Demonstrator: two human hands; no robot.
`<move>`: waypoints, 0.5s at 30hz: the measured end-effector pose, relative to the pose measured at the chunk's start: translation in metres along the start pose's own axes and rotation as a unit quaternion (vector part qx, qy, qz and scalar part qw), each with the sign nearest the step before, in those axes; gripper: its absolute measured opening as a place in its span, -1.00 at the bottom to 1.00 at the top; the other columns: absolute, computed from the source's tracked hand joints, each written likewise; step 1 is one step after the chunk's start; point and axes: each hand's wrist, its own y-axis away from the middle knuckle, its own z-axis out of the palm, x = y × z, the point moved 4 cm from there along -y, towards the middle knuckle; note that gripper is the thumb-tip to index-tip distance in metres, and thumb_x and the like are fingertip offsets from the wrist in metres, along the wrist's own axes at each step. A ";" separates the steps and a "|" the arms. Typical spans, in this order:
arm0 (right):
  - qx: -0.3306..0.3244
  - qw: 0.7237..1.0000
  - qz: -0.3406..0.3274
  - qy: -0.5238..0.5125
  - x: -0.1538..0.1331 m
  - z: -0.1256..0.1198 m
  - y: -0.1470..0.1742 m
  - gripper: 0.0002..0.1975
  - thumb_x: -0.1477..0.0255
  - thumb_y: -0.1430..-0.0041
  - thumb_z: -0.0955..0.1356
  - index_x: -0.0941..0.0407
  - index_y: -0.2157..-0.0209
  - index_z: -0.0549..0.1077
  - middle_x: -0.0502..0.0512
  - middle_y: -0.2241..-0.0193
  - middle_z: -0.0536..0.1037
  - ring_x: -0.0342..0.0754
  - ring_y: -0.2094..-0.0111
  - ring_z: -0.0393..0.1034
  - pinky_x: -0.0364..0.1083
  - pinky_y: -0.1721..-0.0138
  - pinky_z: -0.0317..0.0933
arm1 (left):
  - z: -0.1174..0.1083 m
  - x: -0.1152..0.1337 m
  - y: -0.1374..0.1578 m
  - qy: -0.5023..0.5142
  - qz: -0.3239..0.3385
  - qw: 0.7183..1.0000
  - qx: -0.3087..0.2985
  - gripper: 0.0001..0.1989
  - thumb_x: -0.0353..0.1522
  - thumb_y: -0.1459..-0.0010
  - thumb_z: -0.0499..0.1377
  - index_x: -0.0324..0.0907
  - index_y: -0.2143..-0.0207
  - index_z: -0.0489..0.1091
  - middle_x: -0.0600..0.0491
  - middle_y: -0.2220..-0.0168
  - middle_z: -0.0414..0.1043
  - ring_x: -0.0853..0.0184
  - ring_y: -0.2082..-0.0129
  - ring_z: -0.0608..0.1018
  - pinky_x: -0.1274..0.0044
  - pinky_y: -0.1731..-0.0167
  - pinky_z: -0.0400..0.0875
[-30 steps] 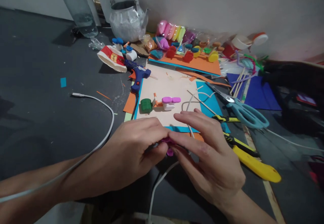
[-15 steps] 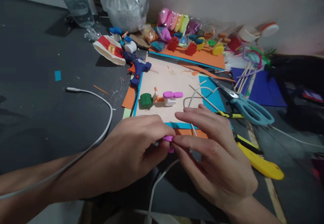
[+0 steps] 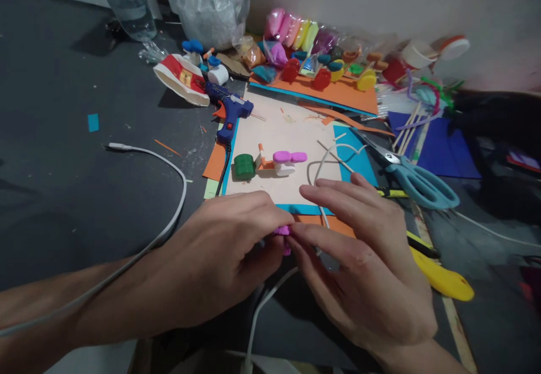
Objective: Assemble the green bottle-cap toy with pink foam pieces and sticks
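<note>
The left hand pinches a small pink piece, its long axis hidden, and the right hand meets its right side, clamped or not I can't tell, with a green-ended model lying left-to-right beyond.

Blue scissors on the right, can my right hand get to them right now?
Probably yes: the blue scissors lie close beyond your right hand, handles uncovered, though its fingers are busy at the small pink piece.
</note>
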 end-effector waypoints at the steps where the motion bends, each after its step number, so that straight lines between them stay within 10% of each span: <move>1: -0.003 1.000 -0.006 0.009 -0.001 0.000 0.000 -0.77 0.53 -0.11 0.44 0.05 0.18 0.46 0.21 0.00 0.55 0.17 -0.08 0.40 0.29 -0.20 0.20 | 0.001 0.000 0.001 0.004 0.000 1.000 -0.001 -0.92 -0.41 -0.30 0.09 -0.14 0.25 0.38 0.09 0.31 0.45 0.34 0.32 0.45 0.50 0.33 0.26; 15: 0.016 1.000 0.012 -0.010 0.002 0.000 0.000 -0.70 0.56 -0.08 0.43 0.07 0.12 0.45 0.22 0.02 0.57 0.16 -0.05 0.43 0.29 -0.15 0.25 | -0.003 -0.002 -0.005 0.073 -0.031 0.997 0.022 -0.77 -0.34 -0.34 0.04 -0.17 0.36 0.41 0.11 0.40 0.44 0.41 0.41 0.43 0.55 0.41 0.25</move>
